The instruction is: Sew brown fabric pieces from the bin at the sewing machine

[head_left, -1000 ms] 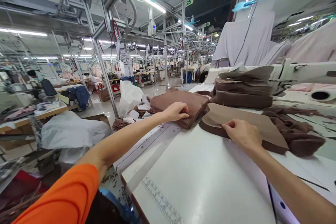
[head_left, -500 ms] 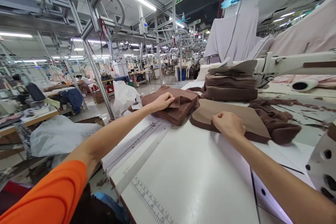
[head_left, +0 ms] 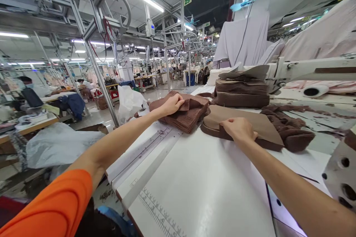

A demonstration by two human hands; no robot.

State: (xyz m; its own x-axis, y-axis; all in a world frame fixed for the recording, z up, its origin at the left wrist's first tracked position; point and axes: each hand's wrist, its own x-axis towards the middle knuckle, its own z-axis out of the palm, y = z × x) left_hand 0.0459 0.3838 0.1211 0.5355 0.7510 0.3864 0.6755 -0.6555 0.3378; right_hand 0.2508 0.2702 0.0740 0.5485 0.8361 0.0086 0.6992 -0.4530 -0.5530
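My left hand [head_left: 172,104] is closed on the top brown fabric piece of a stack [head_left: 189,115] at the far left edge of the white table [head_left: 205,185], and the piece's edge is lifted. My right hand [head_left: 239,129] is closed on the near edge of a second, flatter pile of brown pieces topped by a tan sheet [head_left: 258,124]. A heap of loose brown knit pieces [head_left: 289,129] lies just right of that pile.
A taller stack of brown pieces [head_left: 241,92] stands behind, beside a white sewing machine arm [head_left: 311,72]. Another machine part [head_left: 342,174] juts in at the right edge. A printed ruler [head_left: 161,211] runs along the table. White bags [head_left: 55,142] and other workstations fill the left.
My left hand has gathered and lifted the top brown piece of the left stack. My right hand has shifted slightly left on the flat pile's edge. The view has turned a little.
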